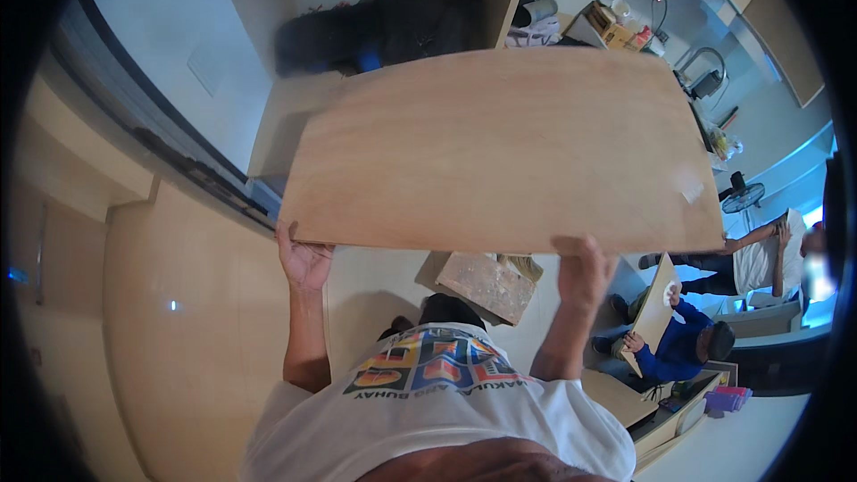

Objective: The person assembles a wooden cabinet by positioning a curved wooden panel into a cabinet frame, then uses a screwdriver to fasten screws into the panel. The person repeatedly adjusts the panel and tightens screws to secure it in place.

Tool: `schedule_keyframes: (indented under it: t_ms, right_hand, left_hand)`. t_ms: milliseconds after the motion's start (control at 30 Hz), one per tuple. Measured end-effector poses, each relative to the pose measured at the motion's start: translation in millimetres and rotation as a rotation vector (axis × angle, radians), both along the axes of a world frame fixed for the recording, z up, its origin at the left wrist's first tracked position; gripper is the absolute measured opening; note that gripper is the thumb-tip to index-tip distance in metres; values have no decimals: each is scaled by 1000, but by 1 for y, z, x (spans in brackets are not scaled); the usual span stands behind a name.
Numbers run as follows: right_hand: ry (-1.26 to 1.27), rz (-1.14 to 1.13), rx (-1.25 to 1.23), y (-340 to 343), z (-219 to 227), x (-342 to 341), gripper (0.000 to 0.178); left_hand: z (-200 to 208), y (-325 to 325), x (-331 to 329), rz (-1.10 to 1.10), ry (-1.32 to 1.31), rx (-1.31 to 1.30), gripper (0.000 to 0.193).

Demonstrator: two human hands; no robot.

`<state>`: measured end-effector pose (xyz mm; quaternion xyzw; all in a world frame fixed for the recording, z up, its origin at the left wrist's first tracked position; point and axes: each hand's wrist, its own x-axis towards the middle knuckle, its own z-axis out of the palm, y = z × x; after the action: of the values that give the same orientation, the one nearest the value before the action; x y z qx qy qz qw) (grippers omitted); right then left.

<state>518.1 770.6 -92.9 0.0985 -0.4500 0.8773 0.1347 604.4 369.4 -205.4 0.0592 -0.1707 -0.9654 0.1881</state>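
A large light-brown plywood panel (500, 152) spans the middle of the view, held out in front of me. My left hand (304, 257) grips its near left corner, thumb at the edge and fingers beneath. Farther right along the same near edge, my right hand (585, 270) is closed on the panel, slightly blurred. A small pale mark shows on the panel's right part. Below the near edge, a speckled, worn block or board (489, 286) sits on the floor, partly hidden by the panel.
Beyond the panel is an open cabinet recess with a dark bundle (384, 31). A cluttered counter with a faucet (705, 62) runs along the right. At right, a person in blue (674, 344) handles a wooden board (656, 312); another in white (768, 254) stands near a fan (743, 195).
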Motion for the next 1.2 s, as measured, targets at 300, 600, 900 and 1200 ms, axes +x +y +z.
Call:
schedule_keyframes:
  t_ms: [300,600,900,1200]
  right_hand:
    - [126,131,264,-159,40,-137,38]
    - [189,157,167,-234,83,-311,36]
    - [197,278,49,-288,100,-457,23]
    - [179,337,-211,-364,64,-537,22]
  left_hand:
    - [-18,-117,-99,108,113,116,35]
    - [28,-184,-249,168,119,141,39]
    - [81,-275,-386,34,342,-88,38]
    - [176,-354,-469,57,209,-292,46]
